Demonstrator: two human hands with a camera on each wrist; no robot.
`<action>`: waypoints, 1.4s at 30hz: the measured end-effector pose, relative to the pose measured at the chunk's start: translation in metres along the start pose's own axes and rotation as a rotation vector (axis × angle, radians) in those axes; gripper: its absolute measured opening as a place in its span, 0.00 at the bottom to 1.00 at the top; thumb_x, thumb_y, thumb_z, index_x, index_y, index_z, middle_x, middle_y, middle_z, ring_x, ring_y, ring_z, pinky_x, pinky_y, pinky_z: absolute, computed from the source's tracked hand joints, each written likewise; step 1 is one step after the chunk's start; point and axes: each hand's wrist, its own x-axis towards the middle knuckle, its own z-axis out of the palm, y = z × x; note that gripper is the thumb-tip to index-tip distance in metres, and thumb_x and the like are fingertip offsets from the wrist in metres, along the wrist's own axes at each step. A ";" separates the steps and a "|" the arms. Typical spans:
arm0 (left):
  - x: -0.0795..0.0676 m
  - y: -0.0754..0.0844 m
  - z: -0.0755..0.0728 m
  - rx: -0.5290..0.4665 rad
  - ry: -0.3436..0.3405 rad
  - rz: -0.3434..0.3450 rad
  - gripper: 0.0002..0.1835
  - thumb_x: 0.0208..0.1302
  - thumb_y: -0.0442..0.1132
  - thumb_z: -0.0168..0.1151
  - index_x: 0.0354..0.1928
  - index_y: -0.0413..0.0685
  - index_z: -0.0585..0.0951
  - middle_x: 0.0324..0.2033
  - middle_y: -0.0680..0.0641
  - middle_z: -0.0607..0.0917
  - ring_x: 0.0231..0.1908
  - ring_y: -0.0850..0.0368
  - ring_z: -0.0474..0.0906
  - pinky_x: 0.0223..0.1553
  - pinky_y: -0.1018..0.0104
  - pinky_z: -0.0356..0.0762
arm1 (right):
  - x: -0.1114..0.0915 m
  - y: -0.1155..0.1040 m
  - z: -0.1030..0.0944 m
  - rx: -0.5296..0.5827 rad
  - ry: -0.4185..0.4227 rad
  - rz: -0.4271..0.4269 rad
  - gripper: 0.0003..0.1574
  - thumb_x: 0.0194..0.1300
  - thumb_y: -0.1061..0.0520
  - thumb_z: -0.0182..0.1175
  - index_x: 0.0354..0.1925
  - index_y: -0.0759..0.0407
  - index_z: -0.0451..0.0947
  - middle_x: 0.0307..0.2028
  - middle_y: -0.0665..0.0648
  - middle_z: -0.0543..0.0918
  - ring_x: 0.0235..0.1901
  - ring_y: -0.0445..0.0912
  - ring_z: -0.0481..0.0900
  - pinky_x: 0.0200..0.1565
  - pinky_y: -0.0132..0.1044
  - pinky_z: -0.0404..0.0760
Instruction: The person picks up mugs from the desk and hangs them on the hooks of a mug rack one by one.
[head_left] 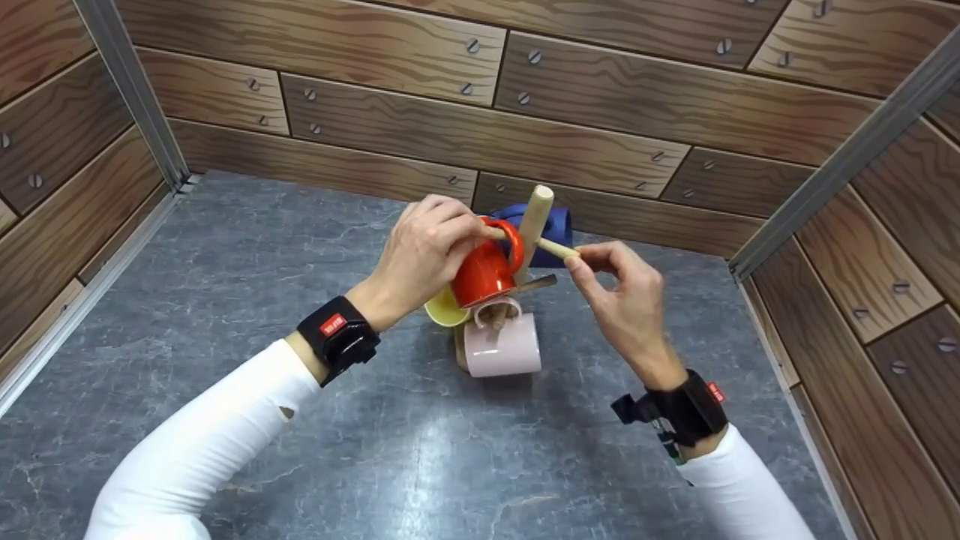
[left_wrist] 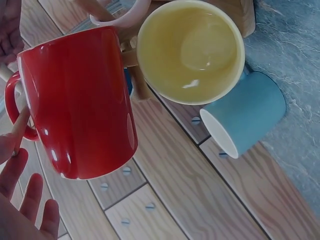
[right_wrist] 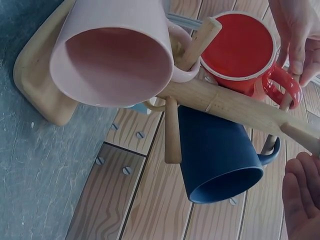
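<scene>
A wooden mug tree (head_left: 535, 214) stands on the floor panel with several mugs on its pegs. My left hand (head_left: 431, 244) pinches the tip of the peg that passes through the handle of the red mug (head_left: 480, 276). On the other side, my right hand (head_left: 624, 296) pinches the end of a bare peg (head_left: 556, 248) between thumb and fingers. Low on the near side hangs the pink mug (head_left: 502, 349). The yellow mug (head_left: 447, 310) sits left of it, partly hidden by the red one. Behind the post is the dark blue mug (right_wrist: 220, 155).
A light blue mug (left_wrist: 250, 115) shows low beside the yellow mug; its support is hidden. The tree's wooden base (right_wrist: 47, 85) rests on the grey marbled surface (head_left: 337, 465). Wood-patterned walls (head_left: 600, 97) with metal corner rails enclose the back and sides.
</scene>
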 end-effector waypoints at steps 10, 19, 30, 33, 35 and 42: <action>0.004 -0.007 0.007 -0.015 -0.012 -0.059 0.03 0.67 0.32 0.69 0.39 0.48 0.88 0.38 0.50 0.88 0.47 0.49 0.81 0.44 0.56 0.76 | -0.004 -0.006 0.005 0.015 0.035 -0.060 0.06 0.61 0.64 0.73 0.37 0.61 0.86 0.34 0.54 0.88 0.34 0.45 0.84 0.42 0.29 0.80; 0.010 -0.011 0.015 -0.028 -0.012 -0.077 0.03 0.68 0.32 0.67 0.39 0.46 0.88 0.39 0.50 0.88 0.45 0.48 0.81 0.43 0.55 0.77 | -0.006 -0.009 0.009 0.017 0.076 -0.125 0.06 0.59 0.65 0.73 0.35 0.63 0.84 0.31 0.57 0.86 0.32 0.46 0.82 0.41 0.26 0.78; 0.005 -0.024 0.017 -0.187 -0.055 -0.001 0.14 0.66 0.30 0.63 0.52 0.45 0.86 0.53 0.43 0.84 0.56 0.47 0.78 0.62 0.55 0.73 | -0.013 -0.005 0.003 0.007 0.066 -0.124 0.13 0.64 0.57 0.73 0.42 0.64 0.85 0.36 0.57 0.87 0.36 0.47 0.83 0.46 0.28 0.79; -0.001 -0.037 0.011 -0.241 -0.071 -0.025 0.22 0.65 0.33 0.63 0.61 0.43 0.80 0.61 0.40 0.79 0.63 0.47 0.74 0.68 0.55 0.68 | -0.014 0.001 -0.005 0.003 0.070 -0.138 0.25 0.70 0.44 0.68 0.47 0.66 0.85 0.37 0.58 0.87 0.38 0.49 0.84 0.48 0.29 0.79; -0.005 -0.049 0.006 -0.236 -0.075 -0.059 0.25 0.64 0.34 0.62 0.64 0.43 0.77 0.63 0.40 0.77 0.65 0.48 0.72 0.70 0.54 0.65 | -0.015 0.006 -0.011 -0.003 0.087 -0.135 0.30 0.71 0.39 0.65 0.48 0.66 0.85 0.38 0.59 0.87 0.38 0.49 0.84 0.49 0.29 0.80; -0.012 -0.093 -0.001 -0.049 -0.200 -0.122 0.26 0.63 0.35 0.66 0.65 0.43 0.78 0.66 0.40 0.75 0.67 0.43 0.69 0.70 0.47 0.64 | -0.021 0.027 -0.033 -0.060 0.114 -0.049 0.16 0.66 0.58 0.71 0.49 0.66 0.85 0.40 0.59 0.87 0.41 0.43 0.82 0.50 0.27 0.78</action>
